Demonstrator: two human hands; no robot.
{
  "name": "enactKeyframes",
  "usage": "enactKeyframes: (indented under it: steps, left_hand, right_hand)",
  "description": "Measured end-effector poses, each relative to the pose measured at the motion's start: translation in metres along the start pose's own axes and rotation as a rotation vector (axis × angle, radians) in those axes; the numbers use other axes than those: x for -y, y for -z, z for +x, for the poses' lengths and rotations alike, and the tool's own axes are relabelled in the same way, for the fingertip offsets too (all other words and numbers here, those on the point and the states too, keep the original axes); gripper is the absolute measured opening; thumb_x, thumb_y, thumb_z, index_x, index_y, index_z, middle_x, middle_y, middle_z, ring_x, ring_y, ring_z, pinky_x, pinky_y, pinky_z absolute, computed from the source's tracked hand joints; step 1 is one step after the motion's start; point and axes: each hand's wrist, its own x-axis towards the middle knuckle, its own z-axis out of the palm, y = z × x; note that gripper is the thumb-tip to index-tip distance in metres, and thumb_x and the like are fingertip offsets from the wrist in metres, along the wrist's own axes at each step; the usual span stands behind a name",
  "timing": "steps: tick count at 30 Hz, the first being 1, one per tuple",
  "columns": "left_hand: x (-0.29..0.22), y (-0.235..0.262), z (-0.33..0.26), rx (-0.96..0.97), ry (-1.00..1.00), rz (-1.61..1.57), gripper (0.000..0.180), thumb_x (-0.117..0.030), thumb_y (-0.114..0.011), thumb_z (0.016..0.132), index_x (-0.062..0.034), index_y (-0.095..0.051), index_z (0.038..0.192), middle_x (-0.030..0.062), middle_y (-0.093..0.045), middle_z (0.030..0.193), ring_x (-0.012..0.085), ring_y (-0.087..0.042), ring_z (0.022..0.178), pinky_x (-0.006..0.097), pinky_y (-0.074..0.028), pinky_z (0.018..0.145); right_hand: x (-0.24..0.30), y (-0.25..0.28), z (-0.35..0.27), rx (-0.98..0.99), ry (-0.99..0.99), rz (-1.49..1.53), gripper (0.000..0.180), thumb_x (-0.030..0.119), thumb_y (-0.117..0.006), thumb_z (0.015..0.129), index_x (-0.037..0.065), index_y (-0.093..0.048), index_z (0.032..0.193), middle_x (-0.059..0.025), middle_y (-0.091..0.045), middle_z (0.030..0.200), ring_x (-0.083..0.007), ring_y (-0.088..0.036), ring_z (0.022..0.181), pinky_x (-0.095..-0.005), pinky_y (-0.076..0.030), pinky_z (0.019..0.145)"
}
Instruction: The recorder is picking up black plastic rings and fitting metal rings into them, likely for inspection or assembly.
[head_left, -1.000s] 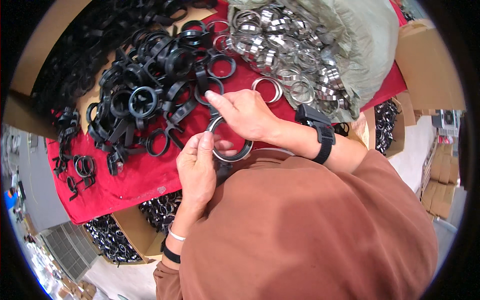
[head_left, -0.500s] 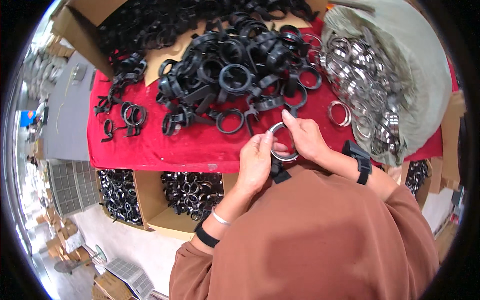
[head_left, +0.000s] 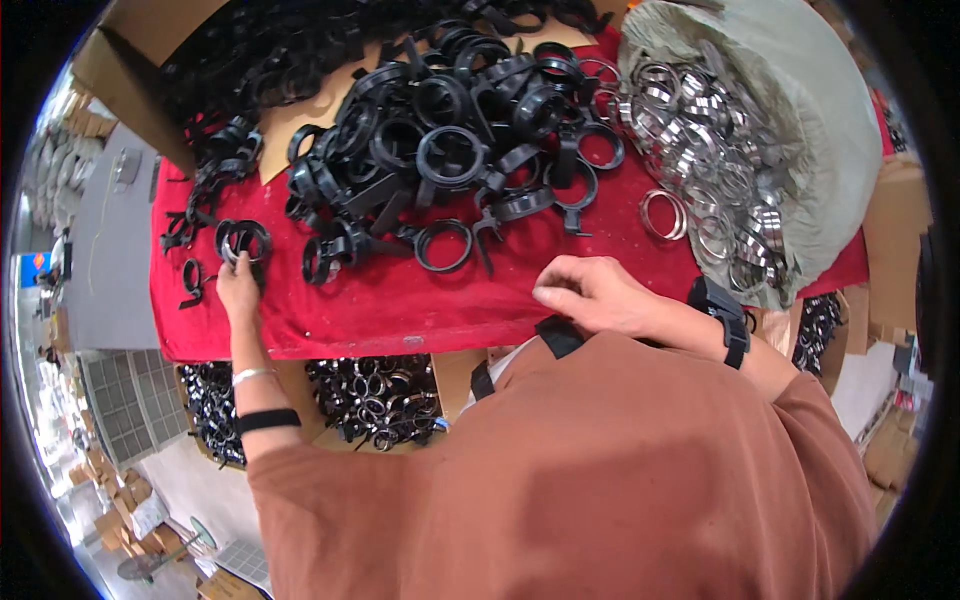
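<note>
Two hands apart now. Our left hand point(head_left: 238, 287) is stretched out to the left, fingers closed on a black ring clamp point(head_left: 243, 240) lying on the red cloth point(head_left: 400, 300) of the counter. Our right hand point(head_left: 590, 295) sits loosely curled, palm down, at the cloth's near edge; we can't tell if it holds anything. Half a second ago both hands met around a metal ring at our chest.

A heap of ring clamps point(head_left: 450, 130) is piled on the table cloth point(head_left: 400, 300) at twelve o'clock. A sack of metal rings point(head_left: 740, 150) is set at two o'clock. One clamp with a metal ring point(head_left: 243, 240) is placed at nine o'clock, touched by the left hand point(head_left: 238, 290). The right hand point(head_left: 590, 295) is rested on the cloth at centre. Boxes of clamps point(head_left: 380, 395) are stowed below the table's near edge.
</note>
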Motion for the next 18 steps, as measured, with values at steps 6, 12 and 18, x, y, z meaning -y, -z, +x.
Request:
enactKeyframes:
  steps: [6, 12, 18]
  left_hand:
    - [-0.03, -0.028, 0.002, -0.489, -0.448, 0.436, 0.039, -0.026, -0.064, 0.08, 0.0032, -0.057, 0.105, 0.0182, -0.06, 0.092, 0.0364, -0.054, 0.085, 0.041, -0.043, 0.078]
    - [-0.127, -0.083, -0.175, 0.439, -1.046, 0.332, 0.048, -0.003, -0.067, 0.068, -0.0016, -0.053, 0.114, 0.0169, -0.05, 0.11, 0.033, -0.049, 0.1, 0.04, -0.041, 0.087]
    - [-0.131, -0.091, -0.155, 0.487, -0.978, 0.186, 0.035, 0.005, -0.056, 0.076, 0.0016, -0.051, 0.11, 0.0178, -0.049, 0.116, 0.0344, -0.047, 0.107, 0.038, -0.04, 0.093]
  right_hand:
    - [-0.012, 0.006, -0.011, -0.03, -0.022, -0.026, 0.032, 0.029, -0.055, 0.087, -0.001, -0.06, 0.097, -0.0183, -0.065, 0.09, -0.0288, -0.064, 0.085, -0.0371, -0.05, 0.074]
    - [-0.028, 0.018, -0.028, -0.17, -0.12, 0.02, 0.029, 0.025, -0.056, 0.087, -0.001, -0.06, 0.096, -0.0143, -0.065, 0.088, -0.0218, -0.062, 0.082, -0.0334, -0.049, 0.071]
    - [-0.069, 0.049, -0.064, -0.509, -0.197, -0.108, 0.028, 0.023, -0.063, 0.079, -0.002, -0.061, 0.093, -0.0195, -0.064, 0.084, -0.0302, -0.064, 0.081, -0.0378, -0.05, 0.07]
